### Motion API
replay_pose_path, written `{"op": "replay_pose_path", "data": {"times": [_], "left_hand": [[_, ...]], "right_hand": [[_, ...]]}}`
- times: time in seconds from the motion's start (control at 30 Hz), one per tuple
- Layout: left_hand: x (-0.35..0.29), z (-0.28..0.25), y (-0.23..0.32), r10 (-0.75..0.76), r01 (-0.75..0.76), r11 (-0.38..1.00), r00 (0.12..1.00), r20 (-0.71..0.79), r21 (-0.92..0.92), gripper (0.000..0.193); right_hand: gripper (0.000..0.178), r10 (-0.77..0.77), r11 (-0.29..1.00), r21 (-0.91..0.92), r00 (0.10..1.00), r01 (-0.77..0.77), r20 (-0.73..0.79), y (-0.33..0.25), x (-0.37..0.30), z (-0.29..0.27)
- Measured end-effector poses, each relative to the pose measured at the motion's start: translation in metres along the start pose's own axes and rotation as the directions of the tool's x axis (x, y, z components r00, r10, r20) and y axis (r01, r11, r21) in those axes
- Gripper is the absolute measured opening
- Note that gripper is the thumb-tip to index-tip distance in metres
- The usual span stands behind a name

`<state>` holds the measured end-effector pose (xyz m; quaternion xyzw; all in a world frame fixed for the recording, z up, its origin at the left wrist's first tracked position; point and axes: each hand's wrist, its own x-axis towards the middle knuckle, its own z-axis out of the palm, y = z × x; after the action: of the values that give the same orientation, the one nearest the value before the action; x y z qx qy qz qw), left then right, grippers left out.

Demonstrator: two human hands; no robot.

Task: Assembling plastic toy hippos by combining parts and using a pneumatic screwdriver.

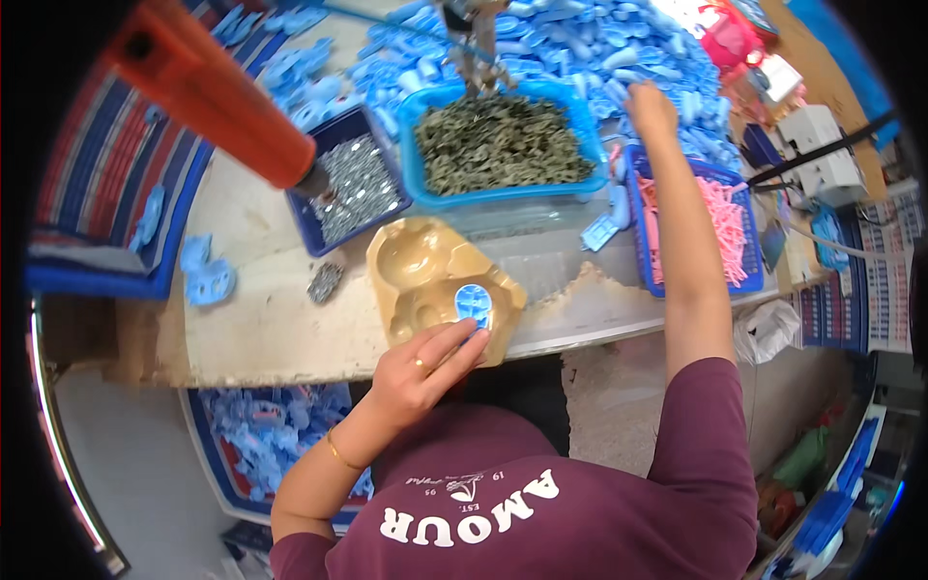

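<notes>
A pale, worn tabletop spans the view, its near edge in front of the person. Along its far edge lies a big pile of light-blue plastic parts. An orange tool slants in over the far left corner, its dark tip above a tray, seemingly hung there for easy reach.

Inward from the far edge, around the middle, sits a bright-blue tub of dull grey-green pieces. Toward the right edge is a blue basket of pink strips; left of the tub, a navy tray of silvery bits. All three form an arc, probably so either hand can reach them.

At the middle of the near edge rests a tan block with moulded hollows, likely shaped to keep parts steady. The right hand is stretched over the basket to the pile, fingers curled; whether they grip anything cannot be told. The left hand has its fingers together, tips touching a small oval blue part on the block's near right portion, perhaps steadying it; its thumb is hidden, so a pinch cannot be confirmed.
</notes>
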<state>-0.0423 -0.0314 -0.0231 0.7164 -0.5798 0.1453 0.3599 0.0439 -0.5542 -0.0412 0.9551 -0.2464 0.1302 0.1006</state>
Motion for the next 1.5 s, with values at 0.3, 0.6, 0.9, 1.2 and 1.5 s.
{"op": "replay_pose_path", "data": {"times": [0.3,0.6,0.9,1.2,1.5], "left_hand": [[-0.022,0.025,0.009,-0.117,0.111,0.990,0.991,0.063,0.082,0.040],[-0.053,-0.006,0.006,-0.026,0.025,0.997,1.000,0.016,0.069,0.034],[-0.122,-0.105,-0.103,-0.455,0.582,0.696,0.811,-0.369,0.421,0.034],[-0.165,-0.184,-0.182,-0.549,0.539,0.442,0.795,-0.259,0.717,0.030],[-0.070,-0.102,-0.029,-0.134,0.101,0.883,0.990,0.041,0.458,0.039]], "right_hand": [[0.030,-0.116,0.616,0.788,0.989,0.003,0.087,-0.043,-0.039,-0.069],[0.017,-0.728,0.133,0.967,0.684,0.217,-0.054,-0.214,-0.206,-0.161],[0.018,-0.874,0.217,0.825,0.480,0.522,-0.074,-0.239,-0.230,-0.148],[0.022,-0.774,0.295,0.823,0.626,0.486,-0.093,-0.238,-0.231,-0.170],[0.080,-0.670,0.289,0.899,0.741,0.328,-0.055,-0.251,-0.242,-0.192]]}}
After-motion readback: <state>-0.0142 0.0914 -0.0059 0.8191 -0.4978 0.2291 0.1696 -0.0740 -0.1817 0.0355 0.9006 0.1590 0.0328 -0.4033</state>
